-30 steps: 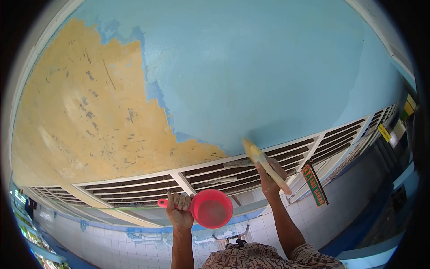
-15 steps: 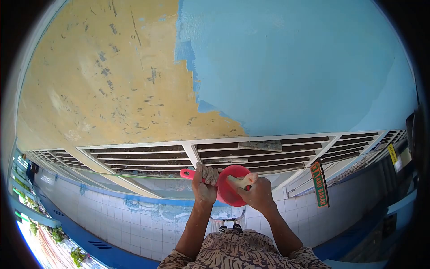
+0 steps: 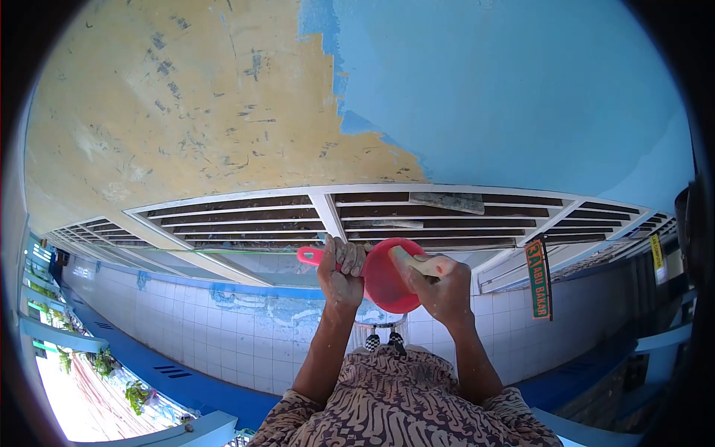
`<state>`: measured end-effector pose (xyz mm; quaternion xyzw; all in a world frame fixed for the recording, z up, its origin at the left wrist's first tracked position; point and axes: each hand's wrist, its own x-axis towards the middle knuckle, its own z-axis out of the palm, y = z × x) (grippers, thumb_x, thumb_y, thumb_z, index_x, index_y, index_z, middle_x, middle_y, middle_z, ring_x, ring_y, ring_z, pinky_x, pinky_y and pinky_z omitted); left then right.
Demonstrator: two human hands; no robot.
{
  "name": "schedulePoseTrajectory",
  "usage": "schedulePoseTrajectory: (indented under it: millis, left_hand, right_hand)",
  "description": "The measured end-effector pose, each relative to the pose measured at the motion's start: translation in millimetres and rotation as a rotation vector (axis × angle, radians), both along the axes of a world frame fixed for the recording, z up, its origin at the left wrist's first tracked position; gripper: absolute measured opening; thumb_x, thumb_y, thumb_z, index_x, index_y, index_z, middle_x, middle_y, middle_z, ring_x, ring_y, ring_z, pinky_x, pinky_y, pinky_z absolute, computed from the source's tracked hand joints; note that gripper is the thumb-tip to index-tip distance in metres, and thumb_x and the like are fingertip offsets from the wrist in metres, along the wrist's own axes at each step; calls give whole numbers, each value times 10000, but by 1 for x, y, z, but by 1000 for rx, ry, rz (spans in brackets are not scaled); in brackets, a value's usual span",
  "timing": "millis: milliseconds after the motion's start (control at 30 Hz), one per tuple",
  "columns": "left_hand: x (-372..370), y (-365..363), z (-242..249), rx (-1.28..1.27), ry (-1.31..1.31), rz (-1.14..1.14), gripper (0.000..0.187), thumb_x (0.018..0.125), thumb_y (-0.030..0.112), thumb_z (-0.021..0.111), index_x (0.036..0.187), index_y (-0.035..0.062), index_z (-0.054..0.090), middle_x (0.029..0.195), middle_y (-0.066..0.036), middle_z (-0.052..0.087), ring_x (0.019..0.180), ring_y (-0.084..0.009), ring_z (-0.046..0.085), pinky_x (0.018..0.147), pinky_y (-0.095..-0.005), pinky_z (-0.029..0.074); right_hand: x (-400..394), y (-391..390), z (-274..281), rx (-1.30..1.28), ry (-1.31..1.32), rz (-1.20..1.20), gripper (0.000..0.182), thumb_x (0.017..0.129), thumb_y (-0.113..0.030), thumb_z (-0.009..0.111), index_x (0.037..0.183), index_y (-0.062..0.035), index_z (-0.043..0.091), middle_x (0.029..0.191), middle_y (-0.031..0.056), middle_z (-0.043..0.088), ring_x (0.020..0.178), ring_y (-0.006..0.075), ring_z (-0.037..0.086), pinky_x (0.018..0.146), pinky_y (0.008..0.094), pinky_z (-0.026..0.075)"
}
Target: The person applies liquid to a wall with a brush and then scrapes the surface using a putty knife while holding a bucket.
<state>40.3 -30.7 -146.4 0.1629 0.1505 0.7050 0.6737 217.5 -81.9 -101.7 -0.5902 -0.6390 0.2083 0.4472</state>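
The left hand (image 3: 342, 277) is closed round the handle (image 3: 310, 255) of a red plastic dipper (image 3: 387, 289), its paint-smeared fingers gripping close to the bowl, presumably because a short hold there steadies it better than one at the handle's end. The right hand (image 3: 449, 290) is closed on a paintbrush (image 3: 418, 264), whose butt end points up and outward while the other end slants into the mouth of the dipper. The bristles are hidden, so whether they touch paint cannot be told. Both hands meet in front of the chest, which likely keeps any drips over the bowl.

Beyond the hands runs a slatted vent (image 3: 268, 220) in a white frame, with a loose board (image 3: 447, 203) lying behind the slats. The wall (image 3: 514, 97) above is blue on the right and scuffed yellow on the left, with a jagged border between. A "3A ABU BAKAR" sign (image 3: 539, 279) juts out at the right, probably to be read along the corridor. Far below, checkered shoes (image 3: 397, 343) show beside a pale frame (image 3: 381, 325), perhaps a ladder, above the tiled floor (image 3: 249, 335).
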Motion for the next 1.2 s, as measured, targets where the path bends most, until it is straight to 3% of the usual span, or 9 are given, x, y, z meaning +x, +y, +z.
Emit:
schedulePoseTrajectory:
  millis: [167, 333, 400, 533, 733, 800, 933, 1100, 1200]
  left_hand:
    - [-10, 4, 2, -12, -10, 70, 456, 1079, 378, 432, 681, 163, 373, 509, 56, 242, 461, -112, 262, 808, -343, 480]
    - [-12, 9, 6, 23, -38, 94, 481, 1083, 381, 416, 655, 171, 355, 496, 50, 228, 451, -113, 239, 809, -344, 477]
    - [-13, 13, 11, 15, -39, 109, 488, 1084, 380, 414, 648, 171, 349, 493, 48, 223, 450, -113, 235, 806, -341, 475]
    - [-14, 13, 8, -6, -33, 135, 499, 1086, 375, 409, 636, 170, 341, 492, 45, 214, 449, -113, 228, 808, -337, 473]
    - [-16, 12, 1, -26, -45, 147, 498, 1078, 384, 429, 636, 168, 354, 507, 42, 246, 465, -119, 250, 796, -345, 468]
    - [-18, 17, -1, -24, -58, 148, 499, 1080, 386, 421, 638, 166, 356, 515, 38, 256, 478, -126, 259, 806, -352, 451]
    - [-22, 18, 3, -89, -112, 195, 494, 1065, 384, 468, 634, 174, 353, 524, 46, 235, 474, -123, 256, 786, -347, 455]
    - [-20, 19, 10, -87, -83, 178, 498, 1069, 381, 461, 630, 170, 355, 520, 49, 240, 471, -118, 260, 788, -343, 471]
    - [-20, 19, 9, -86, -100, 168, 499, 1066, 375, 466, 627, 172, 343, 530, 43, 236, 480, -122, 252, 786, -348, 459]
  right_hand:
    - [10, -18, 20, 359, 254, 25, 228, 860, -67, 770, 1025, 74, 702, 861, 142, 727, 734, 167, 712, 627, 269, 546]
    - [5, -18, -16, 266, 203, 106, 246, 859, -72, 772, 1029, 83, 683, 875, 172, 724, 755, 193, 722, 656, 295, 560]
    - [3, -17, -22, 449, 227, 48, 277, 848, -76, 787, 1039, 91, 675, 880, 180, 724, 759, 210, 723, 661, 304, 562]
    - [-7, -13, -35, 316, 406, -38, 225, 869, -34, 752, 1064, 67, 700, 941, 131, 725, 785, 158, 670, 732, 285, 525]
    - [-1, -14, -48, 246, 537, -138, 245, 864, -53, 761, 1072, 54, 688, 917, 120, 707, 720, 139, 667, 606, 254, 539]
    - [11, -11, -43, -106, 960, -176, 278, 861, -76, 775, 1078, 68, 681, 982, 156, 709, 702, 165, 689, 611, 286, 576]
    - [25, -6, -33, -186, 1229, -20, 427, 883, -100, 718, 1227, 108, 574, 964, 189, 705, 649, 210, 703, 572, 309, 611]
    - [58, -8, -27, -305, 1314, 152, 424, 906, -85, 656, 1262, 113, 537, 968, 246, 693, 708, 278, 728, 614, 411, 660]
    - [71, -11, -26, -296, 1159, 97, 431, 902, -95, 668, 1256, 113, 538, 964, 243, 692, 714, 280, 727, 605, 395, 658]
